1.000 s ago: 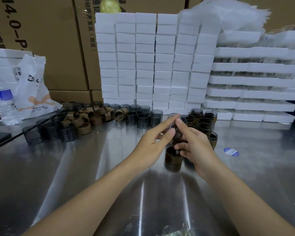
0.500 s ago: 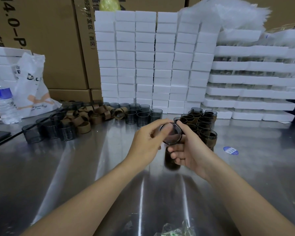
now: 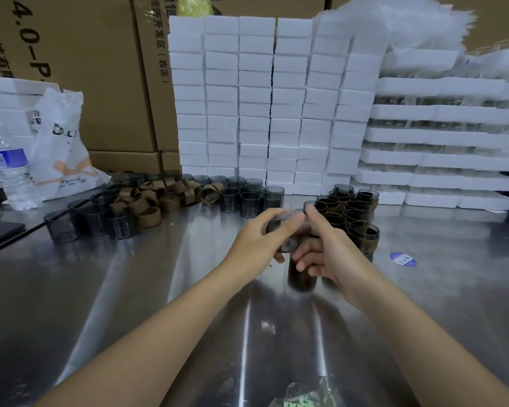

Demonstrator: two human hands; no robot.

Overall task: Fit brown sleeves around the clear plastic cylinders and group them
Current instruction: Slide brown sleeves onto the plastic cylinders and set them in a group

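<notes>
Held smoky clear plastic cylinder (image 3: 287, 240) tilted above shiny steel worktop (image 3: 130, 304), centre, open end facing camera. Gripped it with left hand (image 3: 257, 240) from the left, fingers curled over the rim. Clamped it with right hand (image 3: 328, 254) from the right, thumb raised, fingers curled underneath. Saw dark brown sleeve (image 3: 301, 276) directly below both hands, blurred; couldn't tell whether touching cylinder or worktop. Found cluster of sleeved cylinders (image 3: 348, 214) standing upright just behind right hand. Spotted row of bare clear cylinders (image 3: 249, 198) behind left hand, more further left, beside heap of loose brown sleeves (image 3: 159, 198). Noted wall of white foam blocks (image 3: 256, 98) at back, stacked white foam trays (image 3: 423, 139) to its right, cardboard boxes (image 3: 94, 69) to its left. Logged water bottle (image 3: 9, 171) and white plastic bag (image 3: 62, 160) far left, blue sticker (image 3: 403, 259) on worktop right of the hands.
</notes>
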